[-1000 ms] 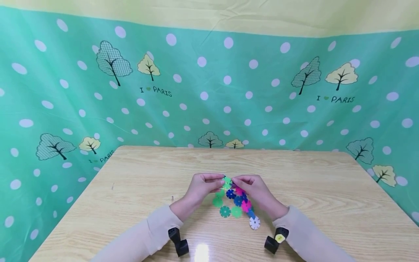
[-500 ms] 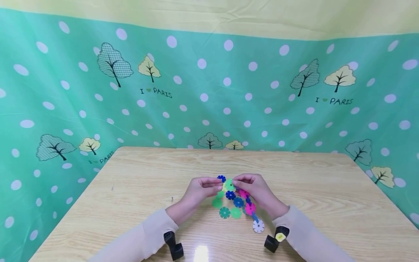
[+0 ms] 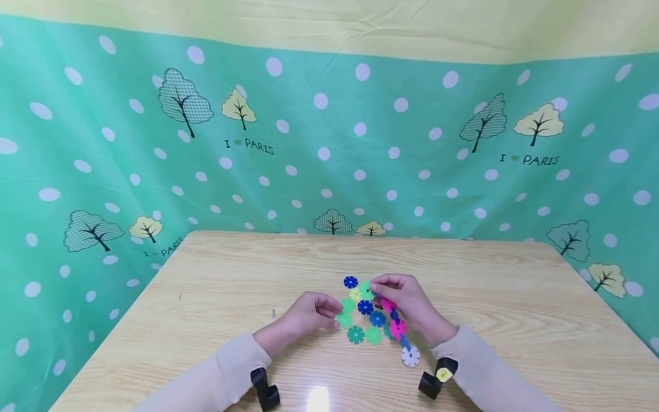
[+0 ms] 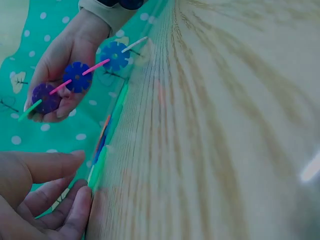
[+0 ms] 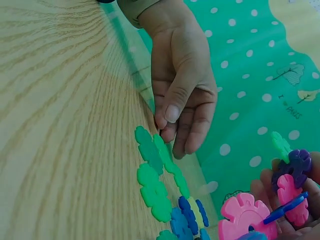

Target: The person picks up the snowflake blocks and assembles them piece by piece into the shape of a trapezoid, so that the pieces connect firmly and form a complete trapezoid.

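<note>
Left hand (image 3: pixel 311 313) lowered beside notched green discs (image 3: pixel 344 320); right hand (image 3: pixel 410 298) holds chain (image 3: pixel 398 329)

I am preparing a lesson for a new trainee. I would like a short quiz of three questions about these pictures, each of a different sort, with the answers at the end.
1. Multiple choice. What does the right hand hold?
A) nothing
B) a chain of joined discs
C) one loose disc

2. True or false. The white disc sits at the end of the chain away from the right hand.

3. Fill in the colour. The discs nearest to the left hand are ____.

Key: 1. B; 2. True; 3. green.
</note>
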Motion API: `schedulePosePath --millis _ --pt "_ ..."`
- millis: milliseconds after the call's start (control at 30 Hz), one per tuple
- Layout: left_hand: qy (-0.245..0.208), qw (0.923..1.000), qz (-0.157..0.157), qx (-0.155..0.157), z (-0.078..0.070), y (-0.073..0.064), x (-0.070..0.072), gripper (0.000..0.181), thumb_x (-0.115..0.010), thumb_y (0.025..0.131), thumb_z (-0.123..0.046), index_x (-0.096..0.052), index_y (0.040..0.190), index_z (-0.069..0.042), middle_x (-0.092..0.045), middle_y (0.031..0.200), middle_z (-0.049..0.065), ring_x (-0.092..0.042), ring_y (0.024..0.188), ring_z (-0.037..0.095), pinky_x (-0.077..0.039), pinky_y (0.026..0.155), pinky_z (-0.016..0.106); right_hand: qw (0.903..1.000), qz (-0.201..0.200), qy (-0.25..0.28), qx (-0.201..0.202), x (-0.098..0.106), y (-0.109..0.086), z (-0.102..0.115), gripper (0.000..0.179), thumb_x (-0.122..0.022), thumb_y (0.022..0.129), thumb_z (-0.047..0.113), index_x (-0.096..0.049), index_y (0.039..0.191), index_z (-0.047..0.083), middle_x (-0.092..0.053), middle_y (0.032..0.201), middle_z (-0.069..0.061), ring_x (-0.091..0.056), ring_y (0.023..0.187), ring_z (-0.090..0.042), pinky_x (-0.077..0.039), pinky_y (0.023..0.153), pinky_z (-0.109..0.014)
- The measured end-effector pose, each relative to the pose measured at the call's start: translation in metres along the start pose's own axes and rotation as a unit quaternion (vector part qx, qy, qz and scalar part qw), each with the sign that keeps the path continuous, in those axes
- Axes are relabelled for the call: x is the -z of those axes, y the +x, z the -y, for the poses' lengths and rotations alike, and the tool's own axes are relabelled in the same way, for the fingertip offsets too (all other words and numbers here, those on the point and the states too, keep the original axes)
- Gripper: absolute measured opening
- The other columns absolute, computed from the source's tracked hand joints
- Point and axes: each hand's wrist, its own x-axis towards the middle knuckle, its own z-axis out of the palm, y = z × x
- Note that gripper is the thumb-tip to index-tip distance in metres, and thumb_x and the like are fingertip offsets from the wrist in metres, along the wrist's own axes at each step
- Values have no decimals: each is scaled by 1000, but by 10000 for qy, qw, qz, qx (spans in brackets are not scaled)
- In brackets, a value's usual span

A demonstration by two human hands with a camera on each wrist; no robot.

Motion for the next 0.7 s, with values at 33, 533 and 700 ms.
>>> schedulePosePath --millis 33,533,700 --pt "109 9999 -11 -15 1 0 0 33 -76 73 -1 -67 104 0 -67 94 7 -60 83 14 -53 73 24 10000 -4 -4 16 0 0 0 10 -65 87 7 -68 94 2 -70 85 -1 -66 76 -15 -57 77 -33" --pt "1129 9920 -44 -571 5 10 -4 26 -79 71 -2 -72 95 -5 -67 85 0 -56 73 11 -49 61 20 9997 -74 -183 125 -1 1 -4 16 -67 86 8 -68 97 -4 -70 84 0 -66 75 -14 -56 75 -29" --pt "1130 9913 51 -668 5 9 -4 28 -80 69 0 -71 95 -5 -67 85 0 -56 74 12 -49 62 20 9997 -75 -189 151 -2 2 -4 22 -66 86 8 -65 100 -9 -70 84 1 -66 74 -11 -56 75 -29"
